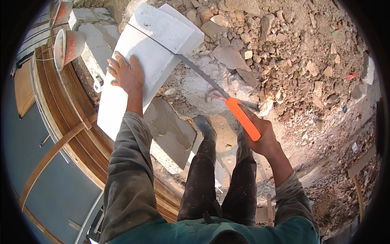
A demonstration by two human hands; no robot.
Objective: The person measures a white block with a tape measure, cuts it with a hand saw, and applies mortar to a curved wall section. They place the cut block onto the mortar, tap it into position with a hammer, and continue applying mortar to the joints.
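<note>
My left hand [129,75] lies flat, fingers spread, on top of a long pale grey building block [158,57]. In my right hand [265,136] is the orange handle of a handsaw [243,118]. Its dark blade runs up to the left and sits in a straight, narrow line across the block, beyond my left hand. How deep the blade lies in the block cannot be made out. Another pale block shows behind the far end of this one. Under and beside it are mortar-smeared blocks [168,126].
Broken stones and rubble [292,53] cover the ground at the right. Curved wooden boards [67,93] and a thin wooden strip [44,162] stand at the left, near a red-stained bucket [73,46]. My boots [206,128] are on the ground below the saw.
</note>
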